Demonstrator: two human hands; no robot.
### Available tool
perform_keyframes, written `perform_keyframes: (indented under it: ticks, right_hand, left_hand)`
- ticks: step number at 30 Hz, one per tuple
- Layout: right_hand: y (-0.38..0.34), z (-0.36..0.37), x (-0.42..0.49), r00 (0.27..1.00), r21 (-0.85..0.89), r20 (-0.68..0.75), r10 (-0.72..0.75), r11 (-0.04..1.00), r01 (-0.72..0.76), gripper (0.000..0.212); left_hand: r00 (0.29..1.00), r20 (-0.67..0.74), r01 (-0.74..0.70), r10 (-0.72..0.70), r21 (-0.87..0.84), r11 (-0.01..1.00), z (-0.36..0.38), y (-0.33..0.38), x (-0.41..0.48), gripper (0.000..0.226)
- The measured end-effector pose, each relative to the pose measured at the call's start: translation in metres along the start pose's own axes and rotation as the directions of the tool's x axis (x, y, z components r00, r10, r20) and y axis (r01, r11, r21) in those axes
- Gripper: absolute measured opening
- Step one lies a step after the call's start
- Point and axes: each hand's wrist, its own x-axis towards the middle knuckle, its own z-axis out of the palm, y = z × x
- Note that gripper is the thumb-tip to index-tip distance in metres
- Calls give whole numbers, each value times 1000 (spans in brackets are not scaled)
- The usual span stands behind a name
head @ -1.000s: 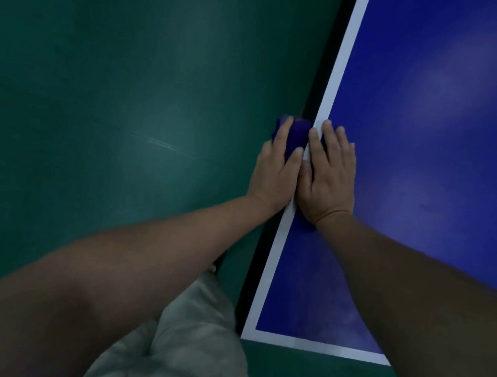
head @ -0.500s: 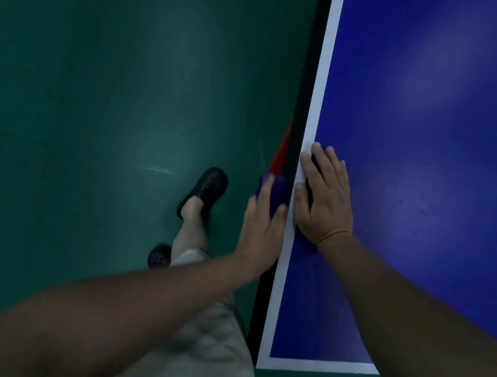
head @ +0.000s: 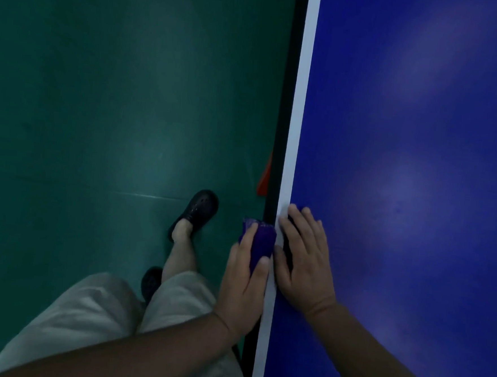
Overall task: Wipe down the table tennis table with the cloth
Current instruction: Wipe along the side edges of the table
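Head view: at lower centre of the frame, the left hand point(head: 245, 282) grips the purple cloth point(head: 260, 240) against the side edge of the blue bench point(head: 421, 141). Just beside it, the right hand point(head: 305, 263) lies flat on the bench top, fingers straight, by the white border line point(head: 301, 103).

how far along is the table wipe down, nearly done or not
Done: cannot tell; the table shows no wipe marks. In hand: the left hand holds the purple cloth against the side edge, right hand flat on top. Left: probably the edge stretching ahead, and maybe the top.
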Motion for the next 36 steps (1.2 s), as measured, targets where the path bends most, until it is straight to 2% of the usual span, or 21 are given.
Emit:
perform_keyframes:
  ticks: [4, 11, 15, 19, 22, 25, 32, 36]
  right_hand:
    - [-4, -9, 6, 1000, 8, 12, 17, 1000, -17, 51]
    - [18, -36, 110, 996, -38, -91, -25, 999, 22, 43]
    - [40, -45, 196, 988, -82, -155, -13, 997, 0, 44]
    - [43, -35, 234, 990, -181, -106, 91, 978, -109, 52]
    - [43, -31, 233, 989, -218, -106, 99, 968, -121, 53]
    - [45, -33, 233, 992, -239, -71, 102, 964, -116, 54]
    - [41, -44, 242, 993, -188, -72, 98, 976, -110, 49]
    - [60, -59, 296, 996, -210, -76, -36, 978, 19, 36]
  left_hand:
    - [999, -29, 39, -40, -22, 999, 3, 33, 60, 53]
    - [989, -130, -49, 66, 129, 990, -6, 103, 214, 71]
    - [984, -162, -56, 73, 110, 992, -1, 99, 199, 71]
    - [999, -33, -15, 17, 49, 999, -6, 70, 137, 67]
    - [999, 17, 30, -31, 44, 999, -9, 70, 124, 65]
    - [999, 3, 39, -39, 25, 999, -9, 86, 170, 69]
    - [991, -135, 2, 7, 65, 998, -12, 174, 348, 64]
    - [995, -97, -16, 24, 77, 997, -15, 176, 344, 65]
